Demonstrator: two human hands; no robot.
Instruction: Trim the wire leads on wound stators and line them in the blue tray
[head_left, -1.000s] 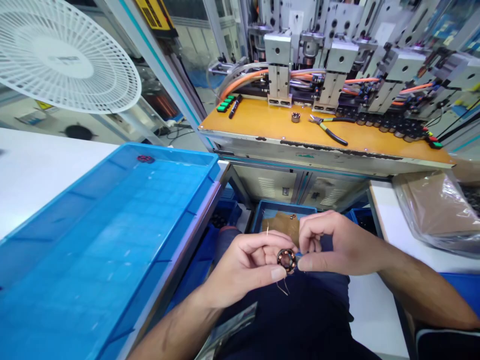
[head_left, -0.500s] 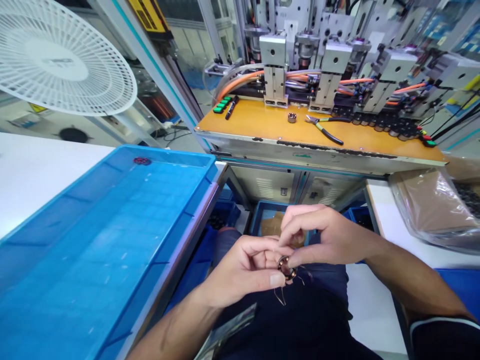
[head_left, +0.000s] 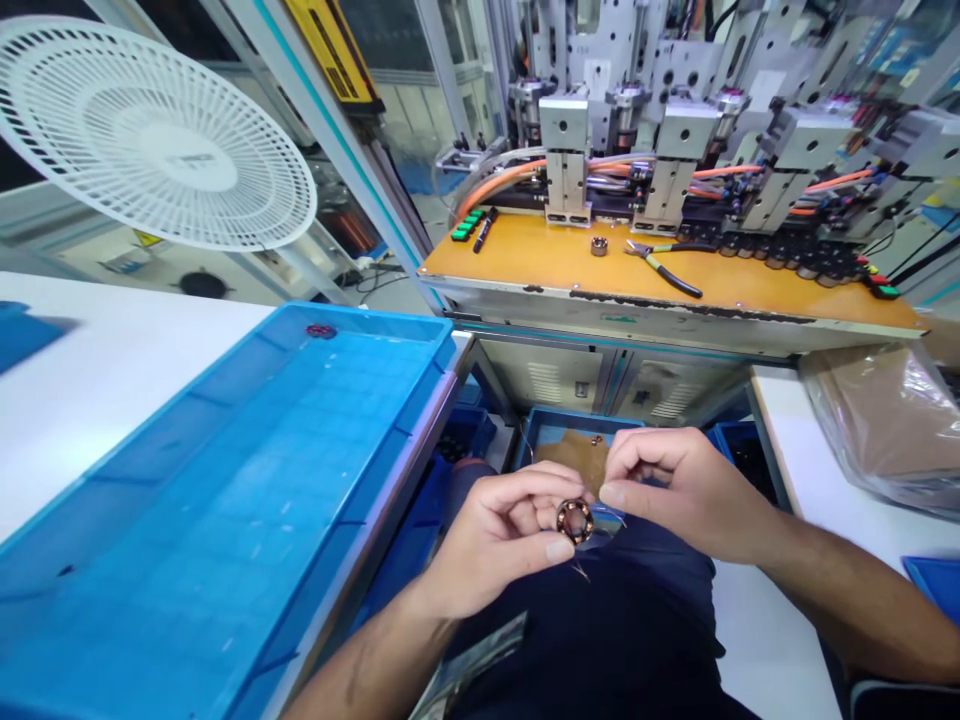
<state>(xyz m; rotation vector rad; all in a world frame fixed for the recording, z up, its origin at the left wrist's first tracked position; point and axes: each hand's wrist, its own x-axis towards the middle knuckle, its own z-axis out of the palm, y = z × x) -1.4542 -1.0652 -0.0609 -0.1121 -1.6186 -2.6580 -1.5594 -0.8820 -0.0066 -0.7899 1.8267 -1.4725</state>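
Note:
A small ring-shaped motor stator with copper windings is held between the thumb and fingers of my left hand, its round opening facing up toward me. Thin wire ends stick out from it, below and to its right. Just right of the stator, my right hand is closed in a pinch, its fingertips at one of the thin copper wires. The wire is so fine that its exact path between the fingertips is hard to make out.
A large blue tray stands at left, a dark red part in its far corner. Ahead, an orange machine bench carries pliers, another stator and a black marker. Plastic-wrapped cardboard lies right; a white fan stands left.
My right hand has moved right, away from the stator, uncovering it. The stator has tilted to show its full ring. The camera view has shifted slightly left.

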